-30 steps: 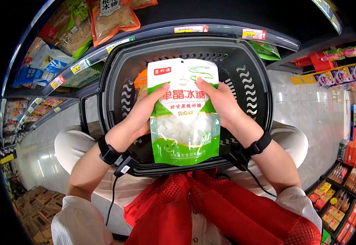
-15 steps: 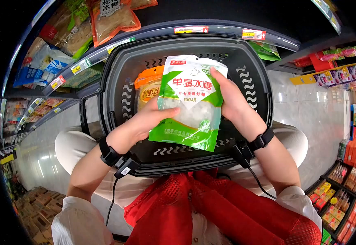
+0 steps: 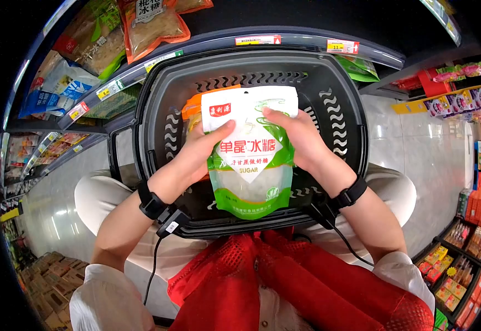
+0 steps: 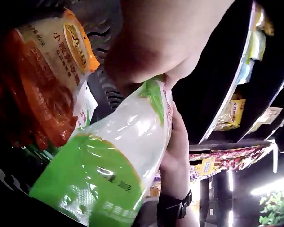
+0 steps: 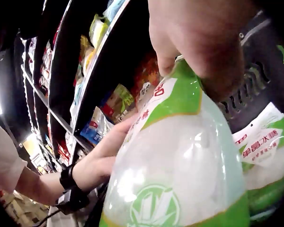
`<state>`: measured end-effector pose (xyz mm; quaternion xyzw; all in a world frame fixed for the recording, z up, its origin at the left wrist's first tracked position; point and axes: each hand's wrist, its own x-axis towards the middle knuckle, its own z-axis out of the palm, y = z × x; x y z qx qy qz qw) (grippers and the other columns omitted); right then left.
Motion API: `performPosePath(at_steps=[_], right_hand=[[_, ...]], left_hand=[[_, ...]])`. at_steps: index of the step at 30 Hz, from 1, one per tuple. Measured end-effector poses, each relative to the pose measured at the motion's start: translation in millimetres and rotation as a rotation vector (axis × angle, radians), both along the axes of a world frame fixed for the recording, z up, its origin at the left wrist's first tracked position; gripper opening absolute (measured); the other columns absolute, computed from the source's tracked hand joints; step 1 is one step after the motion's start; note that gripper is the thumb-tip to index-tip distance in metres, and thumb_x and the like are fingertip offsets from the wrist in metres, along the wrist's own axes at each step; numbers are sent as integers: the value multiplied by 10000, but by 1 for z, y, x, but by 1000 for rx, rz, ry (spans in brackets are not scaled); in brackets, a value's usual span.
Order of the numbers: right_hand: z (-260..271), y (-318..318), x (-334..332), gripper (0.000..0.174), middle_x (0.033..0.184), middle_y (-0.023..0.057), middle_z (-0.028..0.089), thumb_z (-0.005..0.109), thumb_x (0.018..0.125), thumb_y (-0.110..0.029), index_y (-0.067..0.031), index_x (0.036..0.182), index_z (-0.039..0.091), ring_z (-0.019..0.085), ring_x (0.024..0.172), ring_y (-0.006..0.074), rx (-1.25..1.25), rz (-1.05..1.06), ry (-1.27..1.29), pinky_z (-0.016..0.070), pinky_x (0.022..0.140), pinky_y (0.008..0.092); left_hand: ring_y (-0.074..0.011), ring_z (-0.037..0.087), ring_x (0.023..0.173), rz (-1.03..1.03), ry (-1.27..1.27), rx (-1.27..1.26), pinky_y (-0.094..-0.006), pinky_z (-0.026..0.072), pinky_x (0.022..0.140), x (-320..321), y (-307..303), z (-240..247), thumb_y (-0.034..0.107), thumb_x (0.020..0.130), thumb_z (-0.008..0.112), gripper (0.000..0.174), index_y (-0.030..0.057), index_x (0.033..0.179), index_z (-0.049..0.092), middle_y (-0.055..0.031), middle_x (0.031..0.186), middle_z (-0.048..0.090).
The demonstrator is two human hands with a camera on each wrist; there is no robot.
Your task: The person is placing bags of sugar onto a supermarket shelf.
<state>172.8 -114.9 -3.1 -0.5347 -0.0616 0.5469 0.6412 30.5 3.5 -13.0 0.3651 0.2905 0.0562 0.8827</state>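
A green and white bag of rock sugar is held upright over the black basket, its front towards the head camera. My left hand pinches its upper left side, thumb across the front; my right hand pinches the upper right side likewise. The fingers behind the bag are hidden in the head view. In the left wrist view the bag hangs below the left hand. The right wrist view shows the bag under the right hand. An orange-topped bag lies in the basket behind it.
The black basket stands between the knees, against a shelf edge with price tags. Another green and white bag lies inside it. Bagged goods fill the shelf at upper left; a rack of packets stands at right.
The bag, tilted and higher half a second ago, is now straight and a little lower. My left hand has moved from its lower left side up to its upper left side.
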Motion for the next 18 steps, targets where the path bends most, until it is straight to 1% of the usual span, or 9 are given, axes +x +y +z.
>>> performPosePath(at_steps=[1,5,11,13,14,15,16,17,18], right_hand=[[3,1,-1,320,1008,141,583,562,836,-170,46,1066,512,588,887,201,-30,-20,-50,492,744,317],[1,0,1,328,1013,143,580,561,839,-182,45,1070,508,586,892,200,34,-19,-61,488,755,321],[7,3,2,382,1027,136,576,565,838,-224,58,1086,499,577,889,187,-52,-62,73,478,752,306],[12,6,5,449,1051,135,565,512,862,-318,41,1128,476,568,917,194,-12,7,203,463,795,311],[15,5,5,449,1051,135,565,512,862,-318,41,1128,476,568,917,194,-11,4,204,463,795,311],[19,4,3,478,1060,133,561,485,866,-359,31,1143,468,563,929,194,-13,112,120,455,811,312],[21,3,2,508,1069,130,557,459,871,-399,21,1157,461,558,941,193,-15,219,37,447,826,313],[22,2,3,457,1067,128,559,535,846,-306,18,1160,460,557,941,187,-110,274,60,449,824,304],[23,1,1,457,1067,128,559,535,846,-306,18,1160,460,557,941,187,-109,273,60,449,824,304]], left_hand=[[-206,574,938,4,-7,5,-330,497,788,0,-1,4,126,831,568,371,16,1157,430,-110,1070,546],[-203,572,941,-19,-11,12,-327,495,789,2,-1,9,136,830,572,370,21,1154,436,-106,1068,549],[-199,588,921,-25,53,-16,-331,506,773,3,0,9,238,863,518,376,31,1164,429,-113,1077,549],[-213,579,947,21,18,-94,-344,498,794,2,4,7,248,871,500,389,33,1183,414,-121,1100,540],[-226,570,973,68,-18,-171,-358,491,815,2,7,6,258,879,483,402,34,1202,398,-128,1122,531],[-251,542,1025,100,-57,-259,-387,465,860,2,10,4,297,892,441,437,33,1233,366,-152,1164,505],[-263,528,1044,121,-108,-218,-402,451,878,4,14,4,320,897,423,456,27,1241,359,-162,1180,494],[-262,525,1049,148,-108,-194,-399,447,883,5,18,6,324,898,419,460,24,1242,357,-163,1179,494],[-261,523,1053,176,-107,-171,-397,443,887,4,23,8,328,899,415,465,21,1243,356,-163,1178,495]])
